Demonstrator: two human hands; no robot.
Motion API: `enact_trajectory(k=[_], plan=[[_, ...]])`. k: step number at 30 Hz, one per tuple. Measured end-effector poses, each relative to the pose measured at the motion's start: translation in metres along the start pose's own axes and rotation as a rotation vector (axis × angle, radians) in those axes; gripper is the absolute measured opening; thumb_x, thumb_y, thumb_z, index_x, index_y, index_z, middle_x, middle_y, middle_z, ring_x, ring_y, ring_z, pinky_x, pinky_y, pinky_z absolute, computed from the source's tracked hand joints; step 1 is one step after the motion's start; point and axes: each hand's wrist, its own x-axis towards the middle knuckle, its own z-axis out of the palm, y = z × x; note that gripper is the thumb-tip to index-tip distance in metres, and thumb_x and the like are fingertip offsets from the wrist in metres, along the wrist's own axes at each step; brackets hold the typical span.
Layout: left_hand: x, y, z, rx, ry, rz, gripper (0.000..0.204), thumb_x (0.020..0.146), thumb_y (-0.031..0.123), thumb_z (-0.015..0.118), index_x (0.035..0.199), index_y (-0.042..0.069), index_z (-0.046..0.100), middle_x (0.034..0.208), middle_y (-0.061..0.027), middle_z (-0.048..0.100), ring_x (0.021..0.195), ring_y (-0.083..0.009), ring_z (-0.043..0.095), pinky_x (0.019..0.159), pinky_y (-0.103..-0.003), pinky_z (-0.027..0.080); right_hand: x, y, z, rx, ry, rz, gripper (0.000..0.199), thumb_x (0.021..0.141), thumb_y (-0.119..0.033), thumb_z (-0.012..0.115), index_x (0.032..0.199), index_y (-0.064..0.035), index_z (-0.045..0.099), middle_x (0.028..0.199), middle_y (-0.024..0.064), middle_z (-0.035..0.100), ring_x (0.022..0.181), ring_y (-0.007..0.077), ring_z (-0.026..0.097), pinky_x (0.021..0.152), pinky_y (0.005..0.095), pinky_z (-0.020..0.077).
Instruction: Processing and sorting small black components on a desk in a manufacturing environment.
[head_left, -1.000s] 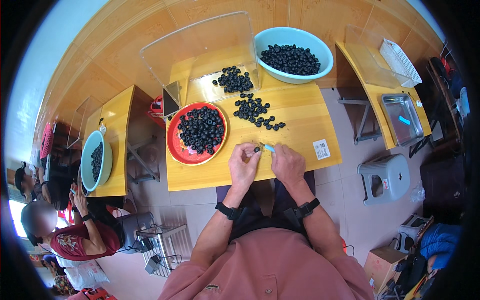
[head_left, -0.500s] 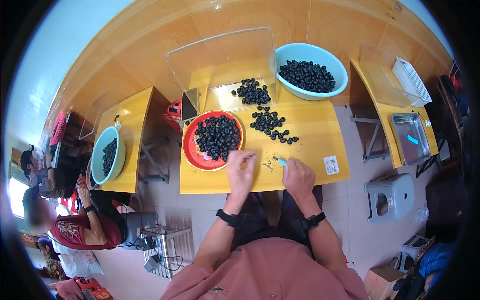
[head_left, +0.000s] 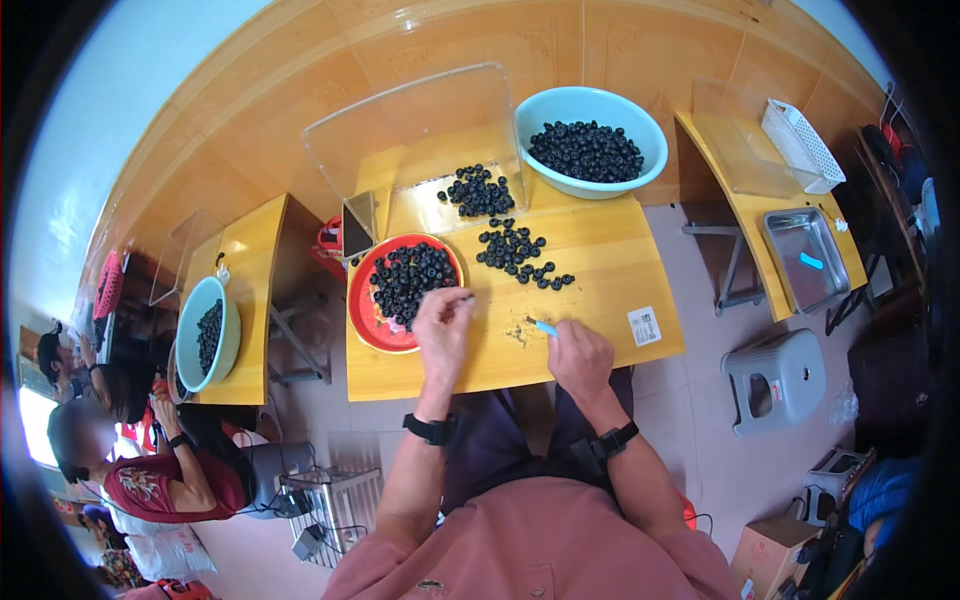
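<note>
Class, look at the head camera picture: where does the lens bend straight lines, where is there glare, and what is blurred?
Head view: the fisheye bends the yellow wooden table's edges and wall boards toward the dark round rim; pale glare lies on the clear plastic box; a seated person's face at lower left is blurred; the left hand by the red round plate and right hand holding a small blue tool look sharp.

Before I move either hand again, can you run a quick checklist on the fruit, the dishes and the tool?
1. Left hand over the red dish rim: ok.
2. Dark fruit in its fingertips: cannot tell.
3. Right hand has a grip on the small blue tool: ok.
4. Loose fruit pile on the table, between the hands and the teal bowl: ok.
5. Red dish overfull: ok, not heaped.
</note>
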Motion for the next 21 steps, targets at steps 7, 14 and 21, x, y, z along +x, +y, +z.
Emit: enact_trajectory(k=[7,14,21], plan=[[-0.037,0.002,0.034,-0.189,-0.182,-0.239,0.017,0.094,-0.003,0.075,0.110,-0.005,0.072,0.106,-0.0048,0.068,0.093,-0.0103,0.068,0.084,-0.024,0.054,0.000,0.000,-0.002,0.025,-0.011,-0.015,0.016,0.090,-0.015,0.068,0.081,-0.0086,0.056,0.071,0.0086,0.055,0.063,0.0295,0.062,0.057,0.0430,0.0498],[-0.046,-0.011,0.039,-0.280,-0.277,-0.282,0.027,0.095,-0.005,0.073,0.121,-0.004,0.070,0.107,-0.0053,0.070,0.099,-0.0123,0.070,0.090,-0.026,0.056,0.001,-0.001,-0.002,0.057,-0.044,-0.070,0.015,0.087,-0.014,0.069,0.081,-0.0088,0.056,0.072,0.0082,0.056,0.067,0.0283,0.064,0.060,0.0420,0.0512],[-0.047,-0.015,0.042,-0.444,-0.275,-0.338,0.032,0.095,-0.005,0.073,0.126,-0.005,0.068,0.112,-0.0109,0.074,0.100,-0.0142,0.071,0.092,-0.028,0.058,0.001,-0.001,-0.002,0.022,-0.087,-0.077,0.015,0.087,-0.015,0.069,0.081,-0.0096,0.056,0.073,0.0083,0.056,0.067,0.0281,0.064,0.059,0.0424,0.0514]])
